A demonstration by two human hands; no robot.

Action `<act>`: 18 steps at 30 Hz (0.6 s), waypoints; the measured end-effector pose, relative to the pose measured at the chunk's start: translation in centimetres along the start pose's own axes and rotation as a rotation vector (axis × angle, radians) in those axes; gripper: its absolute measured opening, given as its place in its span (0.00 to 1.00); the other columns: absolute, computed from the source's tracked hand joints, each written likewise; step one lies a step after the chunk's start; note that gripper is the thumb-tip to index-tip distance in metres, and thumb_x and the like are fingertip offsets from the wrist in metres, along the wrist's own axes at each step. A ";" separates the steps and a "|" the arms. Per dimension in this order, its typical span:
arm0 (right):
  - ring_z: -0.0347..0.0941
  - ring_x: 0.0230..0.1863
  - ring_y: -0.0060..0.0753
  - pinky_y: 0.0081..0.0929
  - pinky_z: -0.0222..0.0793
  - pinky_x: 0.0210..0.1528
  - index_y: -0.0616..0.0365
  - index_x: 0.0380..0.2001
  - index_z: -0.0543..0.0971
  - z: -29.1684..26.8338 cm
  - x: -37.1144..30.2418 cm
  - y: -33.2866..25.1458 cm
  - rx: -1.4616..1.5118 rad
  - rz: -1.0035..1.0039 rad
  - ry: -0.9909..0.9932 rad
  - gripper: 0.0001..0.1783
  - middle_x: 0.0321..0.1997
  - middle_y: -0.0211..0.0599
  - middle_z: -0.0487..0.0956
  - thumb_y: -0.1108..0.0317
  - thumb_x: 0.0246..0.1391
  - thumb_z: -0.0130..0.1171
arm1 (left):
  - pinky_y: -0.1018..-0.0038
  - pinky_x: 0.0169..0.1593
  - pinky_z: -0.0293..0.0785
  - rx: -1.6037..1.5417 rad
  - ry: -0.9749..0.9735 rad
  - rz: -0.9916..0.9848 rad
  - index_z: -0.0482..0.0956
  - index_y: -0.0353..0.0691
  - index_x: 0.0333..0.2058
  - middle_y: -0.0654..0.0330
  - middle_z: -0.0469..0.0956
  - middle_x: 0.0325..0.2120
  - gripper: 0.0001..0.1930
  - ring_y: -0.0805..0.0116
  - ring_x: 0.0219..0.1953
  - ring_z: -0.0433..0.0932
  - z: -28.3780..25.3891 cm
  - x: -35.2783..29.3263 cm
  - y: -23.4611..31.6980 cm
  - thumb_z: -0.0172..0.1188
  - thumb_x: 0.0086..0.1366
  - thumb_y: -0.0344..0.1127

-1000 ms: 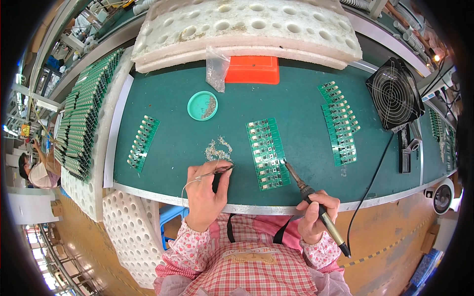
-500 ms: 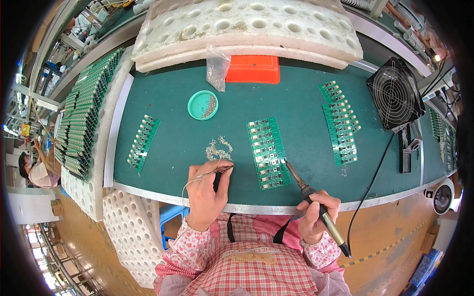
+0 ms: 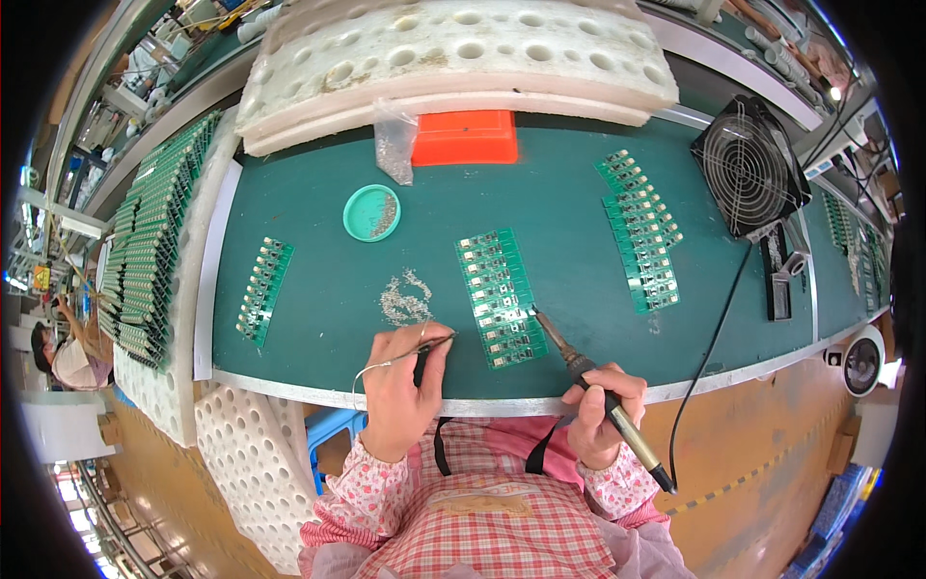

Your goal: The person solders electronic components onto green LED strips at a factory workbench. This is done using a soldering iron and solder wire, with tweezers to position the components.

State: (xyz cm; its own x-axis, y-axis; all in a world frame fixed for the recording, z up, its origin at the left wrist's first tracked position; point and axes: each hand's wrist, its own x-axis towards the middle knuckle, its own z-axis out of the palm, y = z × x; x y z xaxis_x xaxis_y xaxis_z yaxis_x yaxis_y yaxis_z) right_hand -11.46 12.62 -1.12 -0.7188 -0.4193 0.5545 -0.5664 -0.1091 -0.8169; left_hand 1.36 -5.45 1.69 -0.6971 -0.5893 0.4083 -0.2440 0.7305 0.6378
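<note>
My left hand (image 3: 400,386) is closed on dark, slim tweezers (image 3: 437,341), their tips just below a loose heap of tiny pale components (image 3: 405,297). A thin pale wire (image 3: 371,368) curves along that hand. In my right hand (image 3: 605,410) is a soldering iron (image 3: 634,439), gripped like a pen and slanting up to the left. Its tip meets or hovers over the right edge of a green circuit board panel (image 3: 502,299), which lies flat with rows of white parts; contact cannot be made out.
A green dish (image 3: 359,214) of tiny parts, a plastic bag (image 3: 395,150) and a red bin (image 3: 465,140) lie farther back. More panels (image 3: 263,289) (image 3: 644,251) flank the work. At right stand a black fan (image 3: 750,169) and iron holder (image 3: 779,289); white foam (image 3: 453,68) spans the back.
The whole view has shifted, so the bench things appear farther left. My left hand's tweezers tips are closer to the panel. The iron's tip stays at the panel's right edge.
</note>
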 end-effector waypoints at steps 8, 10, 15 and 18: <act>0.76 0.18 0.28 0.24 0.70 0.22 0.62 0.39 0.73 -0.1 0.2 -0.1 -0.039 -0.019 -0.024 0.08 0.18 0.33 0.78 0.71 0.60 0.60 | 0.69 0.40 0.76 -0.139 -0.064 0.071 0.80 0.32 0.37 0.54 0.83 0.37 0.08 0.57 0.37 0.81 2.0 -0.4 1.0 0.63 0.58 0.17; 0.76 0.18 0.28 0.24 0.70 0.22 0.62 0.39 0.73 -0.1 0.2 0.0 -0.035 -0.016 -0.018 0.08 0.17 0.32 0.78 0.70 0.61 0.61 | 0.69 0.40 0.77 -0.132 -0.068 0.070 0.80 0.32 0.37 0.54 0.83 0.37 0.09 0.57 0.38 0.81 2.1 -0.3 1.2 0.63 0.57 0.17; 0.75 0.18 0.28 0.24 0.70 0.22 0.61 0.39 0.73 -0.1 0.3 0.0 -0.022 -0.026 -0.017 0.09 0.17 0.32 0.77 0.70 0.61 0.61 | 0.66 0.40 0.76 -0.092 -0.056 0.083 0.80 0.36 0.38 0.57 0.82 0.38 0.12 0.55 0.36 0.80 2.4 -0.4 1.0 0.66 0.55 0.19; 0.75 0.18 0.28 0.24 0.69 0.21 0.61 0.40 0.74 -0.2 0.2 -0.1 -0.030 -0.015 -0.022 0.09 0.17 0.31 0.77 0.69 0.61 0.61 | 0.66 0.40 0.76 -0.082 -0.053 0.082 0.80 0.37 0.38 0.58 0.82 0.38 0.12 0.55 0.36 0.80 2.4 -0.4 1.3 0.66 0.54 0.19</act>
State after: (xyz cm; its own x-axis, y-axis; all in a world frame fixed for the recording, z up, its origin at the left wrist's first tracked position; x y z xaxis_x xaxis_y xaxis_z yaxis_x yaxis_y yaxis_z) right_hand -11.63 12.77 -0.86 -0.7013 -0.4375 0.5628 -0.5893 -0.0885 -0.8031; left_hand -0.24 -3.46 0.77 -0.7476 -0.5082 0.4276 -0.1306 0.7438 0.6555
